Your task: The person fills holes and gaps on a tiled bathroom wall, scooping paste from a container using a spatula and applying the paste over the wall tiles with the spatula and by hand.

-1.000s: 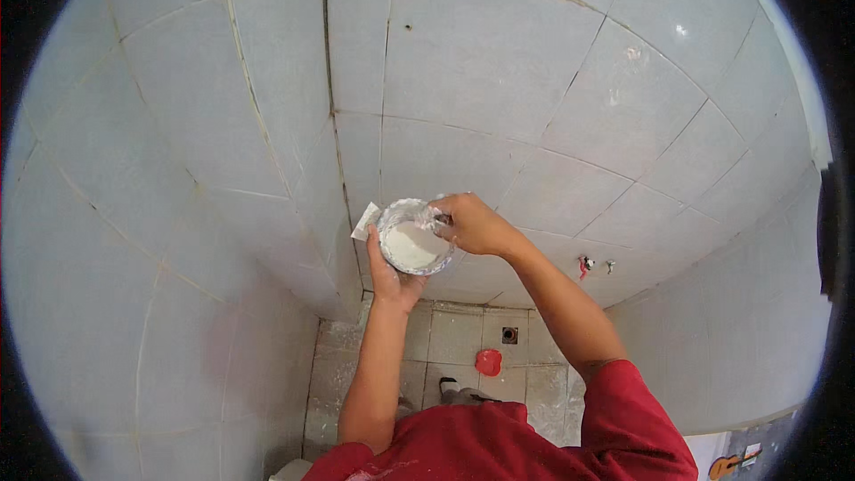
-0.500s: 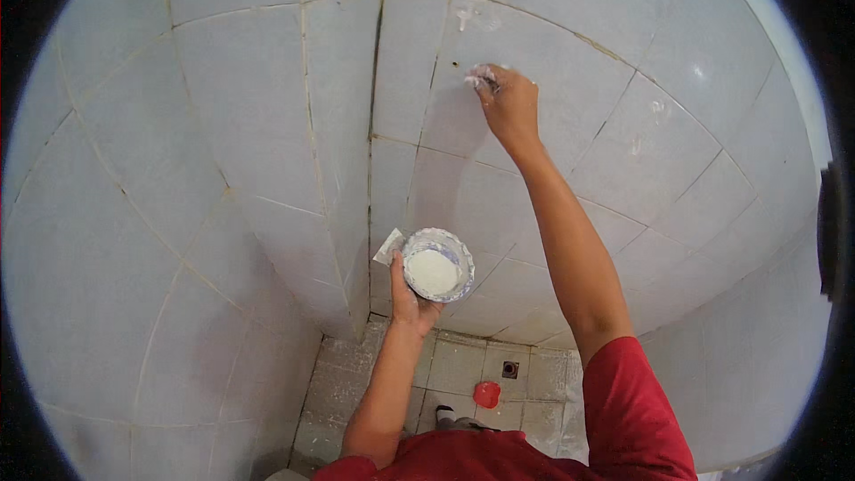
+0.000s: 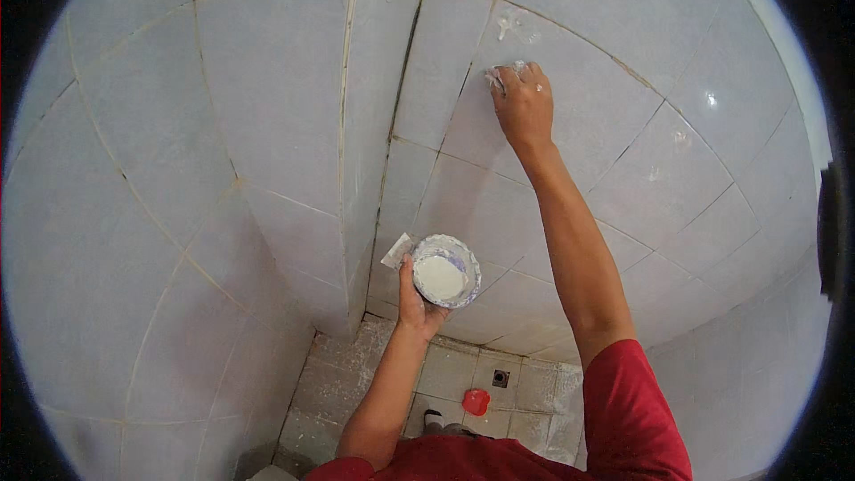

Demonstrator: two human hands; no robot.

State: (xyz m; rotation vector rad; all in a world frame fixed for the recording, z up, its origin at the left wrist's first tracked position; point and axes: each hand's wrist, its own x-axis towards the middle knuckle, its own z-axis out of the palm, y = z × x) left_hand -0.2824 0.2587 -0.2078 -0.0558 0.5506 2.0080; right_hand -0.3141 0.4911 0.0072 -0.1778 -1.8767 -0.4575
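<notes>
Two bare hands are in view in a tiled corner. Left hand (image 3: 419, 303) is held low, near the corner joint, palm up, fingers curled under and around a small round bowl (image 3: 444, 270) that it grips from below. Bowl contains a white paste and its rim is smeared with the same material. A small flat pale scraper (image 3: 397, 250) projects from the left side of the bowl, touching the rim; whether the thumb pins it cannot be told.

Right hand (image 3: 524, 107) is raised well above the bowl, arm extended, and pressed against the wall tile (image 3: 614, 107) to the right of the corner. Fingers are bunched and bent, fingertips (image 3: 499, 78) touching the tile at a grout line (image 3: 463, 93). White paste coats the fingertips; whether they pinch anything else cannot be told. A white smear (image 3: 506, 28) sits on the tile just above the hand.

Floor (image 3: 356, 365) below is tiled, dusted with pale residue. A small square drain (image 3: 500, 379) sits near the wall, and a red object (image 3: 476, 402) lies just beside it. Red sleeves cover both upper arms.
</notes>
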